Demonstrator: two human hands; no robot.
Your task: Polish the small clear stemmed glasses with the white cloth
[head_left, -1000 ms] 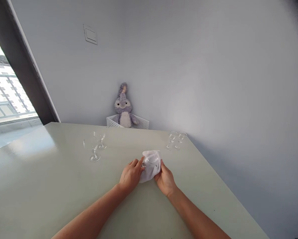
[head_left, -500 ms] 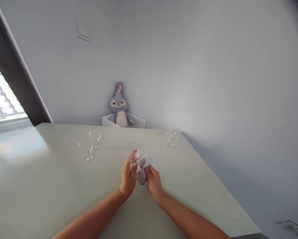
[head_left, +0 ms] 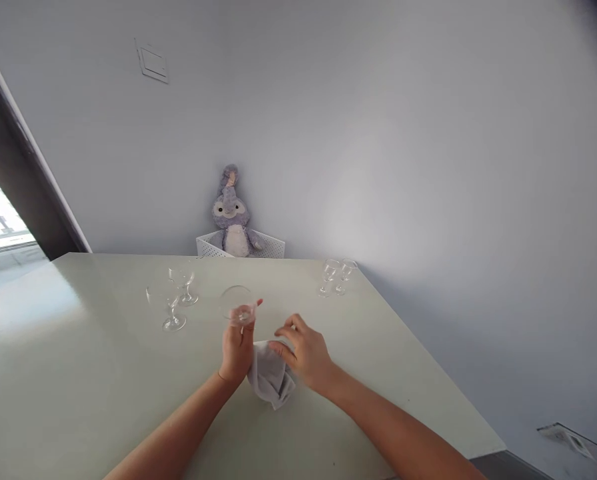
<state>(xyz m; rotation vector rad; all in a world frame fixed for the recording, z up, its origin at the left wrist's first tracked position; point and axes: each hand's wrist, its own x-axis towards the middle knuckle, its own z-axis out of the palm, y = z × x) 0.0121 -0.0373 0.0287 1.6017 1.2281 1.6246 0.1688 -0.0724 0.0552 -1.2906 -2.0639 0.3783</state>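
The person's left hand (head_left: 236, 353) has its grip clamped beneath a glass bowl (head_left: 237, 301), seemingly for steadiness, short of the worktop's (head_left: 103, 380) far edge; right hand's (head_left: 309, 353) grip is parted beside the cloth (head_left: 270, 377), contact unclear.

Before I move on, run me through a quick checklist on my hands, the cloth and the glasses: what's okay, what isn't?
1. Glass in the grasp of the left hand: ok.
2. Right hand gripping the cloth: cannot tell; the fingers are by its upper edge, but contact is unclear.
3. Left pair of glasses upright on the table: ok, both stand on their feet.
4. Right pair of glasses well away from the table's edges: not ok, they stand near the far right corner.
5. Held glass apart from both standing pairs: ok, gaps show on either side.
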